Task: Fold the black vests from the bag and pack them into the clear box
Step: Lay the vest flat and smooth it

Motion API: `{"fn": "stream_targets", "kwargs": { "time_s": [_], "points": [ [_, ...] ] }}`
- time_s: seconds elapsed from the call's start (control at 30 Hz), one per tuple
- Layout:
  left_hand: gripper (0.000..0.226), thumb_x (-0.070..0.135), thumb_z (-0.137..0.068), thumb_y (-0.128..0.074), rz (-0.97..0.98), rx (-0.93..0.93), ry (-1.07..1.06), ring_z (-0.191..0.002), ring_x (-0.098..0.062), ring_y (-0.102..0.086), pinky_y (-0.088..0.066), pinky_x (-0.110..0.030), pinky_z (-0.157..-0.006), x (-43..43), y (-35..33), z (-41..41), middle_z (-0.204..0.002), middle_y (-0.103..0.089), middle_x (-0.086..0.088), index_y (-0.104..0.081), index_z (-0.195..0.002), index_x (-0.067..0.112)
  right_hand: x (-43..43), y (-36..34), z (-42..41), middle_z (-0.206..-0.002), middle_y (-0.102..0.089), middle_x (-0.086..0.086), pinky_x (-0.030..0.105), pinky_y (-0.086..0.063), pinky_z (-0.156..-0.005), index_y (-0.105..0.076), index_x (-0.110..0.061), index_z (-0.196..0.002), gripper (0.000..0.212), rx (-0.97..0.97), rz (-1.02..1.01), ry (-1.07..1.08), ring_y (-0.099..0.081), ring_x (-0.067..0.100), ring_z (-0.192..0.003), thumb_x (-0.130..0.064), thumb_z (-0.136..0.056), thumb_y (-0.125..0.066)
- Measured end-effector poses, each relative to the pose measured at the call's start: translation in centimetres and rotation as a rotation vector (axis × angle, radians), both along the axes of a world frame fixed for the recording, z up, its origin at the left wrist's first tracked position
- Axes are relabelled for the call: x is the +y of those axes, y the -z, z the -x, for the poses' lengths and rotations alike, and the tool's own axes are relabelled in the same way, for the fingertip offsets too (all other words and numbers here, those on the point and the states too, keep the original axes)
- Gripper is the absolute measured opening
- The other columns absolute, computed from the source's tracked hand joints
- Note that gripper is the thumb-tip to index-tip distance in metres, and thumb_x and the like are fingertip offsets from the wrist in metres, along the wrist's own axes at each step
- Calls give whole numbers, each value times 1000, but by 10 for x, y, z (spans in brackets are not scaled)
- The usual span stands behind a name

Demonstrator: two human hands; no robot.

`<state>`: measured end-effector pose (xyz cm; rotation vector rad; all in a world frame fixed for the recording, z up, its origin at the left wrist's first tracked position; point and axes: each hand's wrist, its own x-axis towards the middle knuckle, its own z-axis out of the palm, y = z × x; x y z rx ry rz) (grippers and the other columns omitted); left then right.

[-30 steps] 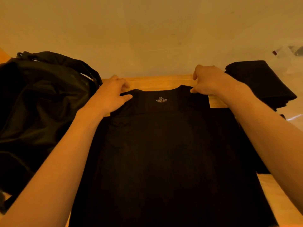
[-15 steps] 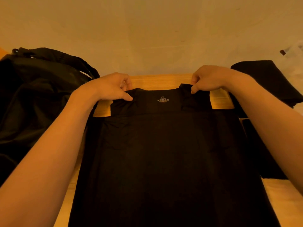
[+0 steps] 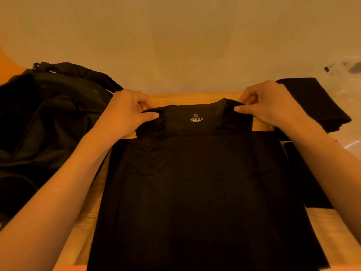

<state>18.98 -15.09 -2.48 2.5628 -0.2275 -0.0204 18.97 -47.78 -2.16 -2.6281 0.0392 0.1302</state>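
A black vest lies spread flat on a wooden table, its neck end away from the person and its hem running out of the bottom of the view. A pale printed label reading XL sits just inside the middle of the vest's neckline.

The left hand is at the vest's left shoulder strap. Its thumb lies flat on top of the cloth and points toward the label, while the other fingers are curled behind the strap's edge, so the hand pinches the strap. The right hand does the same at the vest's right shoulder strap: thumb pressed on top and pointing toward the label, the other fingers bent close together over the far edge. Between the two hands the neckline is raised a little off the table and pulled fairly straight.

Left of the vest, touching its side, a black bag slumps open with crumpled folds. Right of the vest, past the right hand, a folded black garment rests against the faint clear box; whether it lies inside cannot be told. A further dark piece of cloth lies just beside the vest's right edge, under the right forearm. Beyond the vest's neck end stands a plain wall.
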Motion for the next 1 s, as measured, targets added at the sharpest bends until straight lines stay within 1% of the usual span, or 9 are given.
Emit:
{"fn": "stream_targets", "kwargs": {
  "time_s": [0.07,0.27,0.33,0.4,0.6,0.77,0.83,0.9,1.0],
  "points": [
    [11,25,-84,-82,10,-82,18,-63,-5,-51,-37,-12,-58,1,1,18,-70,-53,15,-72,-86,20,-2,0,18,-82,-65,-9,15,-38,-62,-70,-23,-92,14,-63,-13,-26,-58,0,-77,-32,-85,-79],
    [11,33,-84,-77,-37,-260,117,-77,-14,-52,-48,-36,-72,12,17,63,-80,-57,12,-77,-89,23,-9,6,65,-86,-65,-13,11,-39,-70,-73,-26,-92,11,-202,-34,-118,-59,-1,-83,-29,-83,-79],
    [14,31,-82,-77,-29,-313,116,-81,-15,-51,-43,-35,-77,16,20,76,-85,-58,11,-80,-93,22,-12,7,78,-88,-65,-14,15,-41,-76,-74,-25,-93,12,-236,-23,-174,-58,1,-85,-29,-82,-78],
    [15,25,-80,-80,-28,-343,118,-85,-12,-49,-36,-32,-83,21,25,87,-90,-59,12,-81,-95,22,-15,10,88,-90,-64,-14,26,-44,-84,-76,-24,-94,14,-270,9,-212,-58,6,-88,-30,-81,-78],
    [26,14,-76,-86,-191,-327,245,-91,-10,-54,-31,-30,-83,24,47,106,-94,-64,10,-81,-101,21,-23,28,105,-91,-66,-10,40,-45,-84,-77,-23,-96,18,-305,169,-355,-54,11,-89,-32,-81,-73],
    [24,15,-81,-82,-261,-357,285,-83,-16,-58,-41,-36,-73,23,61,112,-93,-65,5,-80,-105,17,-25,42,112,-90,-69,-6,37,-44,-78,-79,-22,-98,17,-335,277,-419,-60,18,-88,-27,-84,-70],
    [19,21,-91,-74,-266,-360,285,-85,-14,-55,-40,-35,-75,25,66,114,-96,-64,6,-79,-109,18,-25,46,115,-90,-69,-6,35,-42,-79,-78,-22,-99,17,-321,279,-426,-61,17,-89,-26,-85,-70],
    [30,33,-94,-58,-275,-330,272,-90,-13,-54,-39,-33,-77,24,66,115,-99,-63,7,-78,-110,19,-25,49,116,-93,-69,-7,32,-38,-80,-78,-23,-101,19,-302,294,-430,-60,16,-91,-21,-83,-75],
    [40,41,-89,-55,-233,-306,275,-111,-20,-55,-43,-36,-88,21,62,121,-119,-61,2,-76,-115,19,-25,41,123,-106,-71,-6,34,-39,-89,-78,-23,-108,35,-301,324,-400,-60,18,-102,-11,-75,-81]
  ]
}}
